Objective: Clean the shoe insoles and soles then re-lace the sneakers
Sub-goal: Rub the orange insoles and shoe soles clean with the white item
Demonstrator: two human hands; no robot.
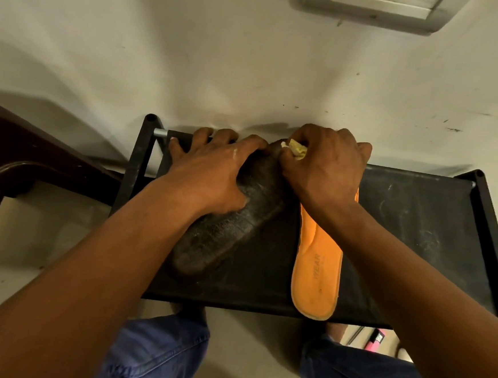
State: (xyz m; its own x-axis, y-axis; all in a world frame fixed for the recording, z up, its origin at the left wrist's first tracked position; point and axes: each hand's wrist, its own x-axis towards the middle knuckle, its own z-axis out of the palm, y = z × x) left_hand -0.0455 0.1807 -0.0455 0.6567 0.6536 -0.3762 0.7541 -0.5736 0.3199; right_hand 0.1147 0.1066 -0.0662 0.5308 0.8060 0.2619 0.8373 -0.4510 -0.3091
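Note:
A dark grey insole (226,229) lies slantwise on the black fabric top of a small rack (418,220), patterned side up. My left hand (213,171) presses down on its upper half with the fingers spread. My right hand (327,168) grips a crumpled yellowish cloth (295,149) and holds it against the toe end of that insole. To the right, an orange insole (317,268) lies lengthwise with its heel end over the rack's near edge; its toe end is hidden under my right wrist. No sneakers or laces are in view.
A pale wall stands right behind the rack, with a grey box (381,8) mounted on it. A dark brown chair (11,164) is close at the left. My knees in blue trousers (163,355) sit under the rack's near edge. A pink object (377,339) lies on the floor.

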